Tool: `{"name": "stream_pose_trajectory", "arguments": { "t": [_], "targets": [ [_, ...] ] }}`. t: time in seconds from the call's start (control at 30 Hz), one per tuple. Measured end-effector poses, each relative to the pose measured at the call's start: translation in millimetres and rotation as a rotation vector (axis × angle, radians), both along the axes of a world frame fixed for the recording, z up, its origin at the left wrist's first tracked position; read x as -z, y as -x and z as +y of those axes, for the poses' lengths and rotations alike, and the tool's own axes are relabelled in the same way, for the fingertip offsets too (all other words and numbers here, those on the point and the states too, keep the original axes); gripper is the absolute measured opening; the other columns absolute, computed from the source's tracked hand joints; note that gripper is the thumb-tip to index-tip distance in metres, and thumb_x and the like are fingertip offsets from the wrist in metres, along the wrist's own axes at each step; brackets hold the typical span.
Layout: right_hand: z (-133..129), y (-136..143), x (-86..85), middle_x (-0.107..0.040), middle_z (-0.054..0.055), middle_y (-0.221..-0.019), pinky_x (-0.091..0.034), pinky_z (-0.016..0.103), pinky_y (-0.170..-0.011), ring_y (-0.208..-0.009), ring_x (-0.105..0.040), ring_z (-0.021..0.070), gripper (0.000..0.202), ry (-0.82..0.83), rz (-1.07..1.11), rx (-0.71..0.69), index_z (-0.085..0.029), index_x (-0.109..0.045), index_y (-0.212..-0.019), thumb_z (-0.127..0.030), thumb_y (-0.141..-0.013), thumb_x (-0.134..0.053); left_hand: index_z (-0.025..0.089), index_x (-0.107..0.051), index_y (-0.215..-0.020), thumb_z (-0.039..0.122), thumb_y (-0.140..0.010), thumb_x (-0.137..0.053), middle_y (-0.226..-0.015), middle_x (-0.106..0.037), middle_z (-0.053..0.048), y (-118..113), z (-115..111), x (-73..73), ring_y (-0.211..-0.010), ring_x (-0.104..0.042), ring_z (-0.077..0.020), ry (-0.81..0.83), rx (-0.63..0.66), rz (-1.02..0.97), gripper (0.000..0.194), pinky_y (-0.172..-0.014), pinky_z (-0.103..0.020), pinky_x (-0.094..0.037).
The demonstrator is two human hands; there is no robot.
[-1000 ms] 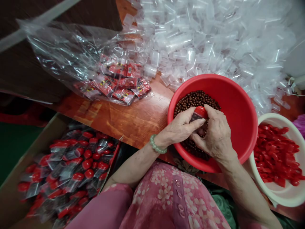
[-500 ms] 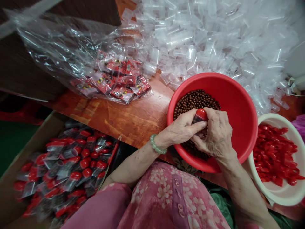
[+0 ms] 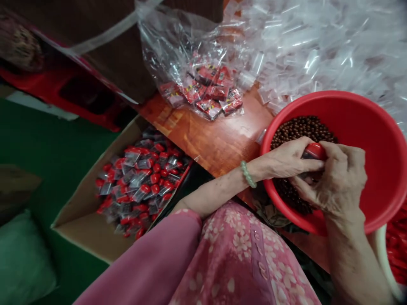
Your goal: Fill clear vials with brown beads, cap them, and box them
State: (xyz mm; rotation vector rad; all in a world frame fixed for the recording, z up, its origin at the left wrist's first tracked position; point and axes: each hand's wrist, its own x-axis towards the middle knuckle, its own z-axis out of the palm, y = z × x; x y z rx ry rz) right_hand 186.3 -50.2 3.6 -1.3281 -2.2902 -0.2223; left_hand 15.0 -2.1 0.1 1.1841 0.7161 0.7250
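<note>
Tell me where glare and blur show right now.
In the head view, white glare streaks the clear cylindrical plastic tubes and transparent plastic bag; same view, a paler sheen on the orange-brown tabletop and blur over the dull green bundle.

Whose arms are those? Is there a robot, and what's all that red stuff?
No robot here, just a person's bare hands. The camera sits on their head, looking forward and down. The left hand and right hand together hold a red-topped container over a red bowl with little brown balls inside. On the table lie clear plastic pieces and red packets in a see-through bag. The cardboard box holds many more red-topped pieces.
</note>
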Motion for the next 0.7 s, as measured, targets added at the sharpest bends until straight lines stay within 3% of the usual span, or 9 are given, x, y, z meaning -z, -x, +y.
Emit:
{"name": "stream_pose_trajectory", "arguments": {
  "t": [0.13,0.23,0.33,0.43,0.5,0.57,0.63,0.7],
  "targets": [
    [0.9,1.1,-1.0,-0.064,0.019,-0.111,-0.055,0.058,-0.08,-0.1,-0.063,0.0449,0.097,-0.047,-0.046,-0.034,-0.024,-0.044,-0.155,-0.077,-0.078,-0.069,0.015,-0.06,-0.117,0.007,-0.085,-0.071,-0.131,-0.067,-0.009,-0.5,-0.3,-3.0,-0.126,-0.062,-0.0174,0.014,-0.024,-0.017,0.035,-0.108,-0.025,-0.049],
    [-0.9,5.7,-5.5,-0.063,0.02,-0.115,-0.055,0.064,-0.081,-0.103,-0.062,0.0484,0.096,-0.011,-0.062,-0.022,-0.029,-0.035,-0.16,-0.08,-0.083,-0.061,0.016,-0.057,-0.126,0.006,-0.084,-0.071,-0.143,-0.063,-0.009,-3.9,0.9,4.1,-0.136,-0.058,-0.0184,-0.033,-0.023,-0.042,0.045,-0.114,-0.025,-0.045],
    [-1.2,10.9,-9.9,-0.062,0.021,-0.122,-0.057,0.065,-0.084,-0.11,-0.061,0.0481,0.085,0.075,-0.098,-0.018,-0.03,-0.027,-0.163,-0.07,-0.093,-0.055,0.02,-0.057,-0.129,0.004,-0.084,-0.07,-0.142,-0.064,-0.007,-8.3,-0.4,13.1,-0.136,-0.059,-0.0216,-0.105,-0.067,-0.005,0.049,-0.118,-0.031,-0.046],
    [-0.7,13.2,-10.8,-0.056,0.024,-0.141,-0.058,0.063,-0.097,-0.124,-0.059,0.0449,0.09,0.162,-0.087,-0.138,-0.022,-0.019,-0.167,-0.056,-0.096,-0.06,0.021,-0.054,-0.135,0.011,-0.087,-0.065,-0.138,-0.064,-0.009,-1.6,-13.1,11.8,-0.128,-0.064,-0.024,-0.222,-0.197,0.035,0.05,-0.116,-0.039,-0.05],
    [-2.4,12.2,-10.2,-0.047,0.026,-0.155,-0.055,0.063,-0.107,-0.135,-0.054,0.0442,0.102,0.211,-0.053,-0.213,-0.018,-0.008,-0.169,-0.055,-0.093,-0.066,0.023,-0.05,-0.139,0.019,-0.093,-0.061,-0.126,-0.069,-0.008,17.0,-29.3,6.7,-0.109,-0.071,-0.0208,-0.26,-0.269,0.005,0.048,-0.103,-0.038,-0.058],
    [-6.0,9.1,-9.9,-0.041,0.025,-0.161,-0.053,0.06,-0.111,-0.139,-0.053,0.0419,0.108,0.269,-0.026,-0.189,-0.019,-0.002,-0.17,-0.053,-0.092,-0.07,0.024,-0.049,-0.14,0.029,-0.098,-0.059,-0.101,-0.071,-0.003,50.3,-49.2,4.7,-0.082,-0.072,-0.0156,-0.221,-0.308,-0.005,0.043,-0.081,-0.031,-0.063],
    [-9.8,4.2,-10.3,-0.046,0.022,-0.159,-0.056,0.054,-0.109,-0.134,-0.059,0.0375,0.098,0.301,-0.016,-0.118,-0.022,-0.012,-0.169,-0.048,-0.094,-0.069,0.024,-0.053,-0.132,0.036,-0.097,-0.063,-0.092,-0.069,0.0,97.5,-70.4,10.5,-0.072,-0.071,-0.0131,-0.178,-0.452,0.098,0.038,-0.068,-0.026,-0.061],
    [-11.8,-0.9,-10.4,-0.056,0.02,-0.149,-0.06,0.049,-0.103,-0.127,-0.065,0.0347,0.075,0.299,-0.047,-0.081,-0.02,-0.033,-0.162,-0.044,-0.098,-0.065,0.025,-0.056,-0.127,0.04,-0.094,-0.069,-0.093,-0.07,0.001,154.2,-90.5,24.1,-0.069,-0.072,-0.0128,-0.179,-0.641,0.337,0.038,-0.063,-0.026,-0.061]
  ]
}}
